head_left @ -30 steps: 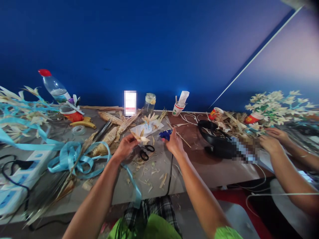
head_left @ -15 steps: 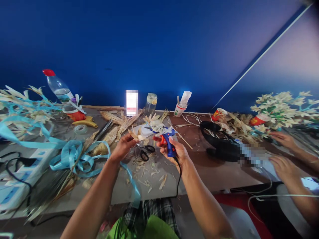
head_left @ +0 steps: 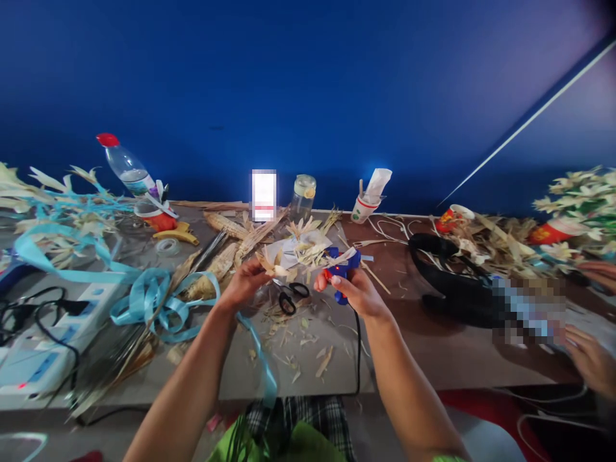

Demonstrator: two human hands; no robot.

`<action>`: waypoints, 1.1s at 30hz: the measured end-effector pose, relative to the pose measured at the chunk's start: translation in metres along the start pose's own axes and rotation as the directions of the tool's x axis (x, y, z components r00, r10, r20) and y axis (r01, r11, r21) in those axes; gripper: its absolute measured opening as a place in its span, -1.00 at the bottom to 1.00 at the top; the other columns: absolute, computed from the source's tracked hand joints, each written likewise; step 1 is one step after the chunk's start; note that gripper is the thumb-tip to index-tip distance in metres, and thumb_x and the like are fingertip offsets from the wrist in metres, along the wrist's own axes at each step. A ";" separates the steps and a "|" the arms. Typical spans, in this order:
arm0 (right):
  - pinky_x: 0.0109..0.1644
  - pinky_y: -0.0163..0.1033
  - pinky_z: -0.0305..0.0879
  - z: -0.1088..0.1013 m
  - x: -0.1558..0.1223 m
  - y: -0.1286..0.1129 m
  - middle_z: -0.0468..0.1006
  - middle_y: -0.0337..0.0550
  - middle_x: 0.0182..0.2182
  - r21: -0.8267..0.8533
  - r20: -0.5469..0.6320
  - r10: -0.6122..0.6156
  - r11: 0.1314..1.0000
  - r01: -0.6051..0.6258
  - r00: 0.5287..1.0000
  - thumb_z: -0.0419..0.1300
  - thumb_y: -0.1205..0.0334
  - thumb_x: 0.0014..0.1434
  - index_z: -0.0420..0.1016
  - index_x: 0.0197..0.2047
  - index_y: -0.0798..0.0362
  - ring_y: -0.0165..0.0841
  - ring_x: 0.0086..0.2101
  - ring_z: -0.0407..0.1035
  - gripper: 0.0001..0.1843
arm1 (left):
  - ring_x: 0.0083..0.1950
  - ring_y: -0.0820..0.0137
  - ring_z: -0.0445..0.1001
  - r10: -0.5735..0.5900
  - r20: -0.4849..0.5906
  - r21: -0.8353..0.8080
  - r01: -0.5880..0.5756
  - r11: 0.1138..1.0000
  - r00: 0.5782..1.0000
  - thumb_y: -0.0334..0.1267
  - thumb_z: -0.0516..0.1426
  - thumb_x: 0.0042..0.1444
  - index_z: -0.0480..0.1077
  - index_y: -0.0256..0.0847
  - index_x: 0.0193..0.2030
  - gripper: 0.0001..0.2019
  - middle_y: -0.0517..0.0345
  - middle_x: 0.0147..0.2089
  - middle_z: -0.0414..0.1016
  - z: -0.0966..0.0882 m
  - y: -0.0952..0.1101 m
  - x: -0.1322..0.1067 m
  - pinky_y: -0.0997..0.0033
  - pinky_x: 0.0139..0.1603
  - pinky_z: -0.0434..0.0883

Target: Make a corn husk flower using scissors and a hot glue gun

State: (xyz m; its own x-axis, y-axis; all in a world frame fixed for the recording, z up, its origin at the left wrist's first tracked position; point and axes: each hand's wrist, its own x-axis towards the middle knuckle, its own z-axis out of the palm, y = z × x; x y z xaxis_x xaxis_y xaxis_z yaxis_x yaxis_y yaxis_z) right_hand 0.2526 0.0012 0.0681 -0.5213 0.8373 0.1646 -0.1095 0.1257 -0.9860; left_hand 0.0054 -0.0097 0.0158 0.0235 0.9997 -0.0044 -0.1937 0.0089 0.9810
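Observation:
My right hand (head_left: 360, 294) is closed around a blue glue gun (head_left: 342, 268) with an orange trigger, its black cord (head_left: 358, 346) hanging toward the table's front edge. The nozzle points left toward a small dried corn-husk flower piece (head_left: 273, 264) pinched in my left hand (head_left: 248, 282). Both hands hover just above the grey table (head_left: 308, 359). Black-handled scissors (head_left: 291, 296) lie on the table directly below and between my hands, among husk scraps.
Light-blue ribbon (head_left: 149, 301) curls at left beside a white power strip (head_left: 33, 359). Behind stand a red-capped bottle (head_left: 126, 165), a glass jar (head_left: 303, 196) and a paper cup (head_left: 362, 206). Another person's hand (head_left: 590, 359) works at right near husk flowers (head_left: 577, 205).
My right hand picked the glue gun up off the table and brought it left, close to the husk piece in my left hand. The view shifted slightly left.

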 end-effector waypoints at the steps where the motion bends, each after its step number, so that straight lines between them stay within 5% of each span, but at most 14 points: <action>1: -0.24 -0.22 0.28 -0.002 0.000 0.002 0.45 -0.13 -0.46 -0.053 0.017 0.004 0.999 -0.003 1.000 0.16 -0.11 0.08 0.48 -0.44 0.08 -0.34 -0.38 0.34 -0.61 | -0.46 0.47 0.34 -0.001 0.004 -0.006 0.001 1.000 1.000 -0.27 0.35 -0.31 0.47 -0.28 -0.45 -0.76 0.18 -0.48 0.48 0.001 0.001 0.000 0.48 -0.39 0.27; 5: -0.34 -0.29 0.20 -0.006 -0.001 0.007 0.43 -0.16 -0.48 -0.226 0.061 0.053 0.973 -0.038 0.997 0.12 -0.05 0.14 0.48 -0.40 0.09 -0.38 -0.43 0.28 -0.64 | -0.40 0.42 0.42 -0.005 0.021 -0.015 0.005 1.000 1.000 -0.25 0.36 -0.29 0.49 -0.27 -0.43 -0.76 0.14 -0.44 0.52 0.002 0.001 0.001 0.44 -0.30 0.34; 13: -0.45 -0.34 0.07 -0.008 -0.003 0.017 0.39 -0.22 -0.52 -0.290 0.056 0.086 0.955 -0.066 0.995 0.14 -0.02 0.13 0.45 -0.40 0.10 -0.47 -0.54 0.14 -0.67 | -0.42 0.44 0.42 0.011 0.036 -0.031 -0.010 0.999 0.999 -0.24 0.36 -0.28 0.49 -0.26 -0.45 -0.77 0.17 -0.47 0.51 0.006 0.004 0.000 0.45 -0.31 0.35; 21: -0.42 -0.34 0.08 -0.008 -0.002 0.020 0.28 -0.26 -0.58 -0.446 0.086 0.025 0.895 0.016 0.996 0.07 -0.02 0.18 0.37 -0.46 0.11 -0.46 -0.52 0.10 -0.63 | -0.45 0.47 0.40 0.006 0.014 -0.042 -0.005 0.999 1.000 -0.27 0.36 -0.29 0.48 -0.28 -0.47 -0.78 0.19 -0.50 0.49 0.006 0.006 -0.001 0.50 -0.35 0.32; 33: -0.37 -0.33 0.11 -0.006 -0.003 0.021 0.24 -0.27 -0.59 -0.466 0.105 -0.013 0.883 0.061 0.994 0.05 0.00 0.20 0.31 -0.47 0.09 -0.44 -0.48 0.14 -0.65 | -0.43 0.45 0.41 0.017 0.026 -0.026 -0.016 1.000 1.000 -0.27 0.36 -0.30 0.49 -0.28 -0.46 -0.77 0.17 -0.47 0.51 0.005 0.008 -0.001 0.46 -0.31 0.33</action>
State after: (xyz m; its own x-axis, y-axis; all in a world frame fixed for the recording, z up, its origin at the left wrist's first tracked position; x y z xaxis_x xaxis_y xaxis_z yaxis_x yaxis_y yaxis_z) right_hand 0.2565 0.0046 0.0468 -0.6060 0.7749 0.1797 0.2657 0.4101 -0.8725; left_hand 0.0088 -0.0103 0.0250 0.0456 0.9988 0.0170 -0.2193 -0.0066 0.9756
